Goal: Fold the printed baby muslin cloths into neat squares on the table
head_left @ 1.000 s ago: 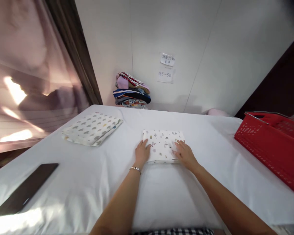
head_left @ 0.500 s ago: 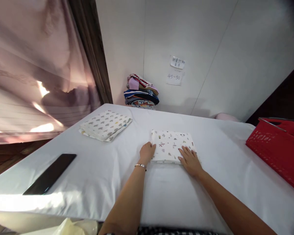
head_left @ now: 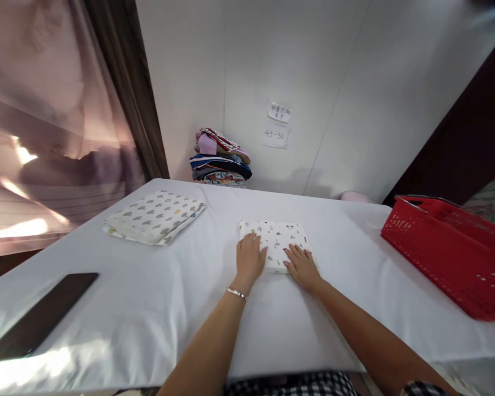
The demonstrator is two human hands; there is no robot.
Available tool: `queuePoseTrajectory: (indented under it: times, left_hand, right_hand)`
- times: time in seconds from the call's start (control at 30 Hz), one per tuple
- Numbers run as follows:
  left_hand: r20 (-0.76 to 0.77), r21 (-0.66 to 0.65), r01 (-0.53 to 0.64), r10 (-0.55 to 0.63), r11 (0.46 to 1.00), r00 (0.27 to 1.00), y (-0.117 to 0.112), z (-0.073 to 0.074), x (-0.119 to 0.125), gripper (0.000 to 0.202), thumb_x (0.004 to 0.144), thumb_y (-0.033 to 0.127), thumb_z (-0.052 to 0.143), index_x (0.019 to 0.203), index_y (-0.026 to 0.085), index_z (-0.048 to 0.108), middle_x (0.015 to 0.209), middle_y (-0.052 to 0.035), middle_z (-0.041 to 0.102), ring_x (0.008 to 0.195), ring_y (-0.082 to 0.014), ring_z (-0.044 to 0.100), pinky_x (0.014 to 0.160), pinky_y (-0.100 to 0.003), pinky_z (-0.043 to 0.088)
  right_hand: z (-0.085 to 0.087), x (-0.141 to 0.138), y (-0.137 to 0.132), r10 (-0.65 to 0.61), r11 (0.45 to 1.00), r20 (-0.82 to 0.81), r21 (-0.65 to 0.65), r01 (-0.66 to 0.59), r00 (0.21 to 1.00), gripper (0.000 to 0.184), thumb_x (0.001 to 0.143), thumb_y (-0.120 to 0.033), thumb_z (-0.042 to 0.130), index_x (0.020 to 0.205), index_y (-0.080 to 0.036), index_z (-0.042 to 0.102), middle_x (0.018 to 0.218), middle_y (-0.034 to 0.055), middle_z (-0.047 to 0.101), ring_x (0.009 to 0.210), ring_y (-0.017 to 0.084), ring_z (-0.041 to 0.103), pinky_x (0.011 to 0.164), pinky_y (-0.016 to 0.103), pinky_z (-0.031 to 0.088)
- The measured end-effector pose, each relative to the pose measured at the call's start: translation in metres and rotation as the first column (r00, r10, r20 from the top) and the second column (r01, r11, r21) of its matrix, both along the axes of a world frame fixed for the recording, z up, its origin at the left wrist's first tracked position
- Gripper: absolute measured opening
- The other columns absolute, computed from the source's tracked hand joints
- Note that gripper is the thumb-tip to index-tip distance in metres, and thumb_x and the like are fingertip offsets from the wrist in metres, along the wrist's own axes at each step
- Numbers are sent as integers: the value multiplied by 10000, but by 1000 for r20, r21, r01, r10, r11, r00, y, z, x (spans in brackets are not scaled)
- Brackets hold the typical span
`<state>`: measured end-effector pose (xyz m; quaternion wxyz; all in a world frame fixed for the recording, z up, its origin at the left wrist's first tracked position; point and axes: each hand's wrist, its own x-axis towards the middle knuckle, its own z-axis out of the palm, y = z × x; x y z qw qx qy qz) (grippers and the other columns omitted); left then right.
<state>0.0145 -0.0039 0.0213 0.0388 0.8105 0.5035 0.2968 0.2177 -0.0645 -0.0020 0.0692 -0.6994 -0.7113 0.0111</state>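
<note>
A folded white cloth [head_left: 277, 240] with small printed figures lies flat on the white-covered table [head_left: 297, 324], straight in front of me. My left hand [head_left: 249, 257] rests on the cloth's left part, fingers stretched over it, with a bracelet at the wrist. On the cloth's right part lies my right hand [head_left: 303, 267], fingers spread and palm down. Neither hand grips anything. To the left, apart from both hands, is another folded white cloth [head_left: 159, 215] with grey heart-like shapes.
A dark flat phone-like slab [head_left: 41, 313] lies at the table's left front. A red plastic basket [head_left: 441, 253] stands on the right. Behind the far edge, a stack of folded fabrics [head_left: 220, 159] rises against the wall, left of two paper notes [head_left: 277, 125].
My left hand has moved from the cloth's left edge onto its top, its fingers now stretched out. My right hand stays on the cloth. The view has turned to the right.
</note>
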Motion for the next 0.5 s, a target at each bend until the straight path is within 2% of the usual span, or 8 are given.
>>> queuePoseTrajectory:
  times: [0.1,0.2,0.27,0.33,0.4,0.5]
  left_hand:
    - [-74,-27,163,-165,986,983,-14,-14,15,406,863,399,451,1220,212,502,1347,-97,462,1301,-269,316,1072,-469,202]
    - [-91,-37,185,-187,982,978,-18,-24,18,402,876,414,423,1215,217,510,1344,-96,467,1297,-270,328,1075,-483,196]
    - [-93,-21,179,-180,984,979,-18,-25,16,406,879,413,418,1224,218,505,1346,-93,466,1298,-264,329,1078,-475,197]
    - [-108,-14,173,-174,985,979,-17,-24,14,408,882,412,416,1230,218,503,1348,-91,465,1301,-258,324,1084,-466,189]
    - [-126,-17,173,-173,985,977,-16,-23,13,411,886,415,408,1229,211,506,1353,-92,460,1306,-253,314,1087,-457,180]
    - [-138,-75,144,-154,987,978,-17,-20,16,397,888,421,402,1205,214,522,1351,-82,463,1305,-243,311,1076,-451,197]
  right_hand:
    - [7,-1,-1,0,999,-40,-45,-2,999,521,918,-457,266,1390,-246,334,1481,35,238,1371,211,147,1095,445,104]
    - [11,4,-10,10,997,-119,-69,-18,993,506,900,-438,329,1363,-240,381,1467,48,277,1360,209,190,1092,441,113]
    - [9,13,-19,-1,1000,-205,-3,1,979,441,888,-403,363,1281,-247,487,1407,47,393,1324,200,283,1087,432,144]
    - [3,28,-30,-35,990,-339,114,78,940,372,880,-365,365,1139,-236,598,1300,48,519,1245,184,403,1065,397,223]
    - [-1,45,-38,-88,958,-490,198,209,867,334,862,-340,374,1002,-217,652,1202,56,589,1151,178,491,1006,351,324]
    - [-1,69,-40,-208,903,-627,172,394,750,289,812,-319,415,924,-201,654,1086,60,638,1019,185,561,874,312,424]
